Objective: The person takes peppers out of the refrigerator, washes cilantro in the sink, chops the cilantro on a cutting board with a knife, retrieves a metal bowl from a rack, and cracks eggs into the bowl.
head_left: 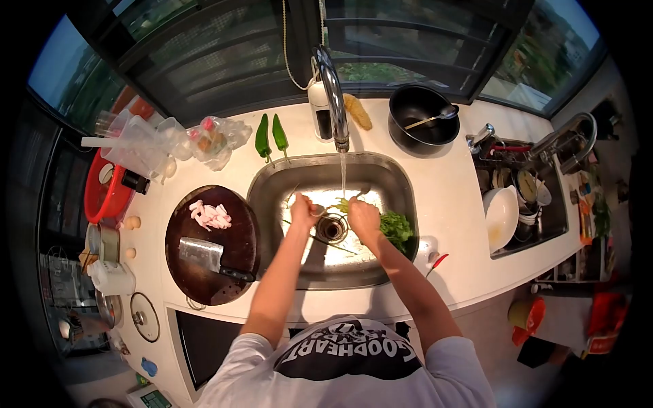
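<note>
- White shirt point(238, 377) reads "GOODHEART", upside down; the line next to it is only partly legible.
- Smooth, rounded steel sink point(271, 224) beneath both hands; frilly leafy greens point(396, 232) just right of the right hand point(364, 216).
- Arms reach forward; right fingers curl around thin green stems point(341, 205). Left hand point(306, 209) is near, fingers bent; I cannot tell its grip.

We see warm glare across the rounded stainless-steel sink point(374, 180), dim bluish daylight through the dark-framed glass windows point(537, 61), and fisheye bending toward black edges.
</note>
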`<state>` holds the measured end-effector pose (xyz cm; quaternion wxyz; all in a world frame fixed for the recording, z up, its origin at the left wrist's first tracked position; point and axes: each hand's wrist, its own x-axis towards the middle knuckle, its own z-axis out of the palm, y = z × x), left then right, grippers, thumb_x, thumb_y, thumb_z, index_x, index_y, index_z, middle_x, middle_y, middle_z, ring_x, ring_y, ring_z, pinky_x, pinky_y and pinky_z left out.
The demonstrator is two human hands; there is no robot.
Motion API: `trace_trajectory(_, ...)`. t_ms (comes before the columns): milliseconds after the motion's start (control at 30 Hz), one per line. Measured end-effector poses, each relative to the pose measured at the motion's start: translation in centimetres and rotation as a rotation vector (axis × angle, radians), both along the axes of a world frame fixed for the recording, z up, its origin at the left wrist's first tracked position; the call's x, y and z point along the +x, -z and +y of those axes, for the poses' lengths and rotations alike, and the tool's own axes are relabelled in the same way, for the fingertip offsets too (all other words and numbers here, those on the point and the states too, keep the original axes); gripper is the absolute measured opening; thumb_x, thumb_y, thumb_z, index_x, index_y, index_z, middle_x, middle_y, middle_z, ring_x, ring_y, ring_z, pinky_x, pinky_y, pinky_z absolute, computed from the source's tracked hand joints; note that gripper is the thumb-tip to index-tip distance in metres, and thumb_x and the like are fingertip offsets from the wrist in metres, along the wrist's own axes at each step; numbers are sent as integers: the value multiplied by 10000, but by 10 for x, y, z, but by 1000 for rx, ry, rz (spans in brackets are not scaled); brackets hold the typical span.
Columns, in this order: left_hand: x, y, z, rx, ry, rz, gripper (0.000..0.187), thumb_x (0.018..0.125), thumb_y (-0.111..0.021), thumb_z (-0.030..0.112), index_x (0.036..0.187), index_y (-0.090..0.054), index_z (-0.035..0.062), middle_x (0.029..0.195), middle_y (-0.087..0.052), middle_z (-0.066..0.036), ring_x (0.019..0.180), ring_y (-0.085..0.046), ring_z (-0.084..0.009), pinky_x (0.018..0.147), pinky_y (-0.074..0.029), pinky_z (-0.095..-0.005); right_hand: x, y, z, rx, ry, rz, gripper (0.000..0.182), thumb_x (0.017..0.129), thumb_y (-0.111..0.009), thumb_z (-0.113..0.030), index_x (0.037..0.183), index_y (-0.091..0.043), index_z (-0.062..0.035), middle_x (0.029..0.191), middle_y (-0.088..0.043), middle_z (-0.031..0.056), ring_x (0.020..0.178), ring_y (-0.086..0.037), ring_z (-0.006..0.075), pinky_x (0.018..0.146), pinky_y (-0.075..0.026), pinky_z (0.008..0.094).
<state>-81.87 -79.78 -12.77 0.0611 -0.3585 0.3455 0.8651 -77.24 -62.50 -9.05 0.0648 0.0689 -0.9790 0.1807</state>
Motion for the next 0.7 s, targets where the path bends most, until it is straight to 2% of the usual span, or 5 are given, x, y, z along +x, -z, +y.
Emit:
trace_trajectory(133, 7, -28, -29, -1441, 446, -74, 207, 833, -524, 179, 977, -611, 57, 864, -608, -100, 822, -588, -217, 785, -409, -341, -2, -14, 19, -75, -19, -159, 122, 754, -563, -111, 798, -587, 0, 693, -629, 216, 658, -646, 360, 615, -521, 442)
trace_trajectory(233, 21, -44, -21, -1942, 681, 61, 346, 777, -573, 142, 1116, -579, 74, 1154, -556, -125, 1115, -509, -249, 987, -271, -422, -13, -7, 18, -149, -9, -269, 194, 766, -624, -210, 822, -623, -24, 774, -631, 195, 772, -617, 372, 692, -494, 461)
trace_trajectory(433, 34, -105, 16, -1961, 778, 1173, 361, 705, -622, 103, 1063, -593, 72, 1052, -568, -131, 1007, -530, -244, 904, -318, -419, -25, -7, 15, -127, -75, -404, 252, 776, -613, -288, 825, -650, -44, 818, -641, 181, 813, -617, 353, 720, -489, 445)
trace_trajectory(567, 29, -85, 21, -2016, 952, 1172, 96, 709, -627, 118, 780, -619, 54, 701, -578, -71, 767, -541, -229, 751, -332, -372, -25, -16, 17, -101, -124, -427, 304, 760, -622, -342, 815, -657, -45, 834, -647, 177, 817, -622, 343, 720, -493, 432)
trace_trajectory(700, 27, -79, 23, -2012, 1074, 1190, 112, 723, -596, 155, 740, -590, 45, 716, -585, -95, 763, -555, -258, 750, -361, -382, -21, -17, 20, -97, -158, -453, 295, 760, -608, -333, 811, -661, -48, 821, -649, 174, 795, -625, 344, 714, -496, 427)
